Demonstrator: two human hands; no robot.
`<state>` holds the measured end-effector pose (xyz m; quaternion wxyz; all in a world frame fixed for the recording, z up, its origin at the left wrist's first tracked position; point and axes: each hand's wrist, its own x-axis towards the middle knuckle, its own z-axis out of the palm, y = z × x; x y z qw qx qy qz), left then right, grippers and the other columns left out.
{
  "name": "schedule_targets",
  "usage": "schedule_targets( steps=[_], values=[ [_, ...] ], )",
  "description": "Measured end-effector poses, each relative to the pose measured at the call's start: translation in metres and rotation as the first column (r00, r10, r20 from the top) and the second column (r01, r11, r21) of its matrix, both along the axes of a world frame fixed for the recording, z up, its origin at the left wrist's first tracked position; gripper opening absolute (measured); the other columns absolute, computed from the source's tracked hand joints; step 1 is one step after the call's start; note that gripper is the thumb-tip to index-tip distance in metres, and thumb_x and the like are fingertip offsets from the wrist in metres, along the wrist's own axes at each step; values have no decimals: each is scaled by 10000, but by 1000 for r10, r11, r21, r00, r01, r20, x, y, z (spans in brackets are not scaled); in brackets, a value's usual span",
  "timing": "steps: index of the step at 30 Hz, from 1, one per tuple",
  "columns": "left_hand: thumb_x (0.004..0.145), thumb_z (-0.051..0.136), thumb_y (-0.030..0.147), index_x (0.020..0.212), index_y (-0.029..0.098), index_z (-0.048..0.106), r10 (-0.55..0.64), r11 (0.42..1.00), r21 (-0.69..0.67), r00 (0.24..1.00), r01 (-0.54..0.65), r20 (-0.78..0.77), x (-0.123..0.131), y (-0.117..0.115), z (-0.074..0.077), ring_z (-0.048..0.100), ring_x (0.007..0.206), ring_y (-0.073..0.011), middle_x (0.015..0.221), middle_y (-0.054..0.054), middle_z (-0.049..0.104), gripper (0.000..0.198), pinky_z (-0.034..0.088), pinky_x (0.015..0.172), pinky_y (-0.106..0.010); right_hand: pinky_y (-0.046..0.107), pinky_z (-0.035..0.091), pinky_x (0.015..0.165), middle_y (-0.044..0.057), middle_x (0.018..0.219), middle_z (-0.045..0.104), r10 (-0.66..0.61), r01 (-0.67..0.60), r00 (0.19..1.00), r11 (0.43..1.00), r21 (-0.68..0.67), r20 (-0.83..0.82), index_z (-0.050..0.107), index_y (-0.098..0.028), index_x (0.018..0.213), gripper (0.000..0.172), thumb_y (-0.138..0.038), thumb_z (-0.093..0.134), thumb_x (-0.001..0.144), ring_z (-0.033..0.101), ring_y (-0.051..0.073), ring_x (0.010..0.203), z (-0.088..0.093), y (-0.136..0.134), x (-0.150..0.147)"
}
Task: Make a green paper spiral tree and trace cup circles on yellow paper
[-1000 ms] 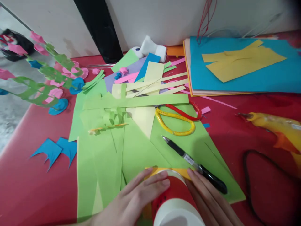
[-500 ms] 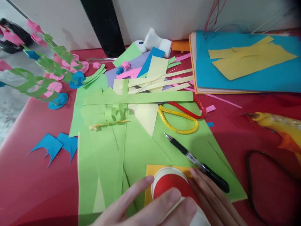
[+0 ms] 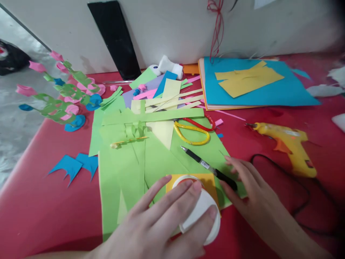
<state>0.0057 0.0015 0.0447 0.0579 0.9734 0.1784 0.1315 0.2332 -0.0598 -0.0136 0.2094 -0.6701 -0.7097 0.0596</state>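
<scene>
My left hand (image 3: 164, 212) is laid over a white and red paper cup (image 3: 201, 208), its fingers spread across the side and steadying it. Part of the cup is hidden under the fingers. Beneath it lies a yellow paper piece (image 3: 217, 194) on a large green sheet (image 3: 159, 162). To the right, my right hand (image 3: 250, 194) is open, thumb and fingers apart around the rear end of a black pen (image 3: 195, 156). Whether it touches the pen I cannot tell. Beyond the pen lie scissors (image 3: 191, 138) with red and yellow handles.
A yellow glue gun (image 3: 288, 140) lies at the right, its dark cord (image 3: 280, 169) curving near my right wrist. Paper flowers (image 3: 54, 100) stand at the left, near blue paper cutouts (image 3: 67, 169). Blue sheets (image 3: 250, 95) are stacked at the back right, with paper strips (image 3: 185, 97) beside them.
My right hand has left the cup and moved right to the pen's rear end. My left hand stays on the cup. The view has shifted, bringing the whole glue gun into sight.
</scene>
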Motion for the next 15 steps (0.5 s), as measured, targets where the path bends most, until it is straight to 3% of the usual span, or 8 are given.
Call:
schedule_targets(
  steps=[6,9,11,13,15],
  values=[
    [911,305,210,1171,286,511,-2,1000,-21,994,0,-112,5,-2,10,458,1145,-162,1163,-33,553,340,432,947,-389,335,484,802,112,1053,542,298,-304,952,944,-131,-65,313,-106,1297,463,-146,393,843,529,203,967,4,41,-14],
    [884,320,146,1210,275,474,-4,999,-41,994,-1,-107,6,-4,11,385,1196,-179,1173,-69,505,384,427,951,-395,323,497,717,91,988,530,374,-385,923,897,-216,-92,288,-144,1343,516,-106,358,834,553,178,817,11,49,-13],
    [852,337,103,1235,273,447,-6,998,-62,994,-1,-109,5,-6,11,351,1212,-200,1204,-92,444,433,433,940,-406,290,491,679,68,937,511,340,-379,916,907,-182,-215,342,-180,1326,499,-120,375,832,542,146,742,18,48,-8],
    [830,347,77,1253,261,428,-23,996,-90,992,12,-126,2,-6,10,351,1204,-214,1226,-110,392,468,442,927,-409,244,475,657,50,916,506,219,-286,885,952,-108,-411,458,-210,1245,417,-141,392,839,531,123,736,24,42,1],
    [829,350,71,1260,252,421,-40,993,-112,991,26,-131,0,-6,9,354,1198,-218,1240,-117,358,472,446,922,-405,214,461,608,38,928,529,56,-148,771,985,-93,-634,535,-237,1151,338,-169,376,860,532,112,737,28,34,12]
  ],
)
